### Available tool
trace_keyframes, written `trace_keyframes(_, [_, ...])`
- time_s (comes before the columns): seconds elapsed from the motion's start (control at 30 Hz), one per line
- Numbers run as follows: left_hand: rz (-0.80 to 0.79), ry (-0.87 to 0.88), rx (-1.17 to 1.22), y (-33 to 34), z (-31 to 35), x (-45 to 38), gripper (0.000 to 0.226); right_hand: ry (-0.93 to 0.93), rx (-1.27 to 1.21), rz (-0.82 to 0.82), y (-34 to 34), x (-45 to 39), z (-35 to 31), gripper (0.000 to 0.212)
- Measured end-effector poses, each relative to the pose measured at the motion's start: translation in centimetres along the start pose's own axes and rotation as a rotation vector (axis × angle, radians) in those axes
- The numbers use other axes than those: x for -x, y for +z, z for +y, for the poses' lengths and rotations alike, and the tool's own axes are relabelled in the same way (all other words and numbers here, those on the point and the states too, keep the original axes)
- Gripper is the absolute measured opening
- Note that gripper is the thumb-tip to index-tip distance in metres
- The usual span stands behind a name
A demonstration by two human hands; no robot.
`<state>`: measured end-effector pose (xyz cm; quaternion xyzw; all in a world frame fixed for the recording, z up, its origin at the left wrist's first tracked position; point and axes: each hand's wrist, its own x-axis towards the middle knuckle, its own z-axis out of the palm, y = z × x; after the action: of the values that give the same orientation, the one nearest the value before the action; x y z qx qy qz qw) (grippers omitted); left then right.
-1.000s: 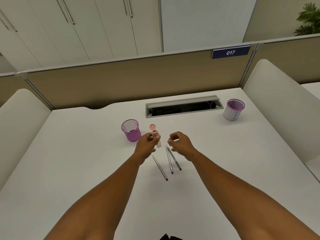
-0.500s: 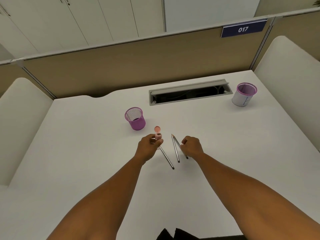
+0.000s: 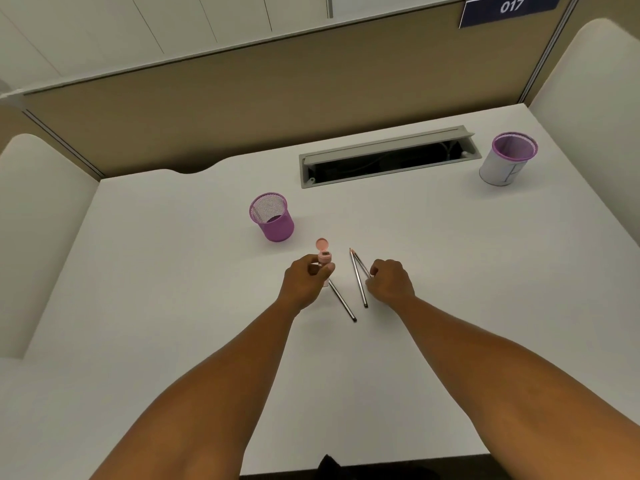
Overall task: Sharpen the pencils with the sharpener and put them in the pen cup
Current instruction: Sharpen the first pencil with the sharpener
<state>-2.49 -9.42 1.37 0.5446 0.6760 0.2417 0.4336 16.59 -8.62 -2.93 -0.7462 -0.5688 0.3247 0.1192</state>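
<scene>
left hand [image 3: 306, 282] is gripping the pink sharpener [image 3: 325, 258] upright, right hand [image 3: 389, 282] curled onto a pencil [image 3: 361, 263] on the counter [image 3: 173, 306], pinch kinda hidden

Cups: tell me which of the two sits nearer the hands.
The all-purple mesh cup, just beyond the left hand. The other cup, white-sided with a purple rim, stands far off at the desk's right back corner.

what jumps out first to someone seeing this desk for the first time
Two bare forearms reach to the middle of the white desk, where the left hand holds a small pink sharpener with its lid flipped open and the right hand closes on one of three pencils. Next comes colour: a purple mesh pen cup just beyond the left hand, and a white cup with a purple rim at the far right.
</scene>
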Motion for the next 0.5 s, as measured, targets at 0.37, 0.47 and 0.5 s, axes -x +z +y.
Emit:
trace_keyframes(0.37, [-0.023, 0.019, -0.089, -0.4, -0.1, -0.1, 0.032, 0.063, -0.024, -0.018, -1.3, -0.1, 0.0, 0.026])
trace_keyframes(0.47, [-0.001, 0.047, -0.128, -0.7, 0.4, 0.0, 0.033, 0.012, -0.033, -0.025, -2.4, -0.1, -0.4, 0.015])
trace_keyframes(0.5, [0.014, 0.058, -0.146, -0.9, 0.6, 0.0, 0.033, -0.013, -0.052, -0.024, -2.9, 0.0, -0.6, 0.020])
